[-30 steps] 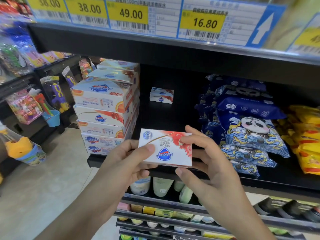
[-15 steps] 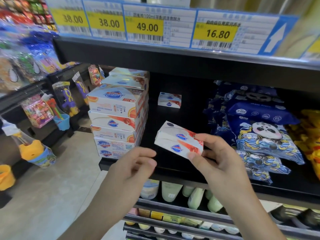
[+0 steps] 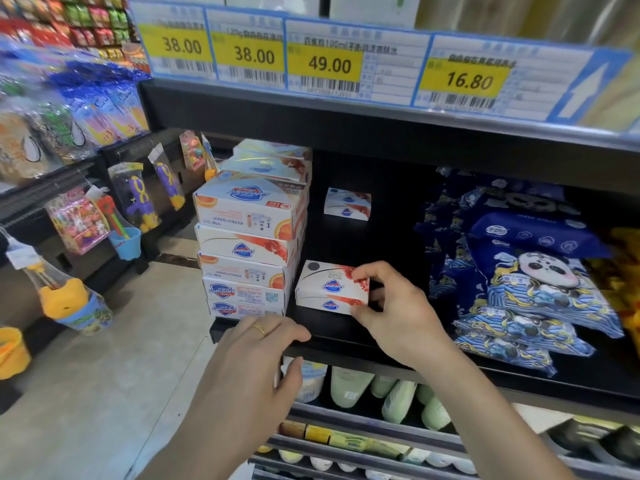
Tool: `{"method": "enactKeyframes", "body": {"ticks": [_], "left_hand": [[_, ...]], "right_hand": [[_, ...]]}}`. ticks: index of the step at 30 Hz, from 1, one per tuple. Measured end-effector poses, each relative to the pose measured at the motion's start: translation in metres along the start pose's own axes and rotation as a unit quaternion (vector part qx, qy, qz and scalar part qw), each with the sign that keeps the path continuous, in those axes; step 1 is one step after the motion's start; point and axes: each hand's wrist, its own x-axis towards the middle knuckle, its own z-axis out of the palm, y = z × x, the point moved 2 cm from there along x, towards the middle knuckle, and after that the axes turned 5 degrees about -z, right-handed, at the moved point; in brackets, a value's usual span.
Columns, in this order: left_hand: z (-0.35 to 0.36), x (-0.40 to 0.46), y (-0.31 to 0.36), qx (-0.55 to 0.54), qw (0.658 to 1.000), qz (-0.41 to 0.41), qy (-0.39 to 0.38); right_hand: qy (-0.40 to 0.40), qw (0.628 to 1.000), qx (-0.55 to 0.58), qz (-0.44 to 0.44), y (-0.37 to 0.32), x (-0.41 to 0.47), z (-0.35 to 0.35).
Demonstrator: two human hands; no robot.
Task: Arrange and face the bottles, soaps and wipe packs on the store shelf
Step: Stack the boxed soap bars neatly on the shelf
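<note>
A small white-and-red soap box (image 3: 330, 289) rests on the black shelf (image 3: 346, 344), just right of the tall stack of soap boxes (image 3: 249, 244). My right hand (image 3: 394, 313) grips its right end with thumb and fingers. My left hand (image 3: 256, 358), with a ring on it, hovers at the shelf's front edge, fingers curled and holding nothing. Another small soap box (image 3: 347, 204) sits far back on the shelf. Blue panda wipe packs (image 3: 533, 282) are piled to the right.
Yellow packs (image 3: 627, 271) lie at the far right. Bottles and tubes (image 3: 391, 393) fill the shelf below. Price tags (image 3: 329, 64) line the shelf above. Hanging toys (image 3: 138, 199) and a tiled aisle floor (image 3: 104, 375) are at left.
The soap box went from both hands in front of the shelf down onto the shelf beside the stack. My left hand let go and dropped to the shelf edge.
</note>
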Motion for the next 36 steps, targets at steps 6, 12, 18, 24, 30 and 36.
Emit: {"method": "enactKeyframes", "body": {"ticks": [6, 12, 18, 24, 30, 36], "left_hand": [[0.0, 0.003, -0.005, -0.011, 1.0, 0.008, 0.004], [-0.002, 0.01, -0.014, 0.016, 0.998, 0.066, -0.009], [-0.002, 0.018, -0.026, -0.021, 0.996, 0.082, -0.014], [0.002, 0.02, -0.039, -0.071, 0.992, 0.098, -0.017], [0.003, 0.021, -0.045, -0.092, 0.989, 0.115, -0.02], [0.003, 0.022, -0.043, -0.091, 0.99, 0.109, -0.01]], "right_hand": [[-0.07, 0.997, -0.034, 0.017, -0.006, 0.019, -0.013], [-0.01, 0.996, -0.083, 0.03, -0.032, 0.072, -0.029], [0.063, 0.973, -0.208, 0.078, -0.016, 0.154, -0.001], [0.001, 0.964, -0.243, 0.105, 0.003, 0.202, 0.009], [0.0, 0.966, -0.25, 0.072, 0.008, 0.224, 0.011], [-0.005, 0.979, -0.201, 0.043, 0.007, 0.214, -0.002]]}}
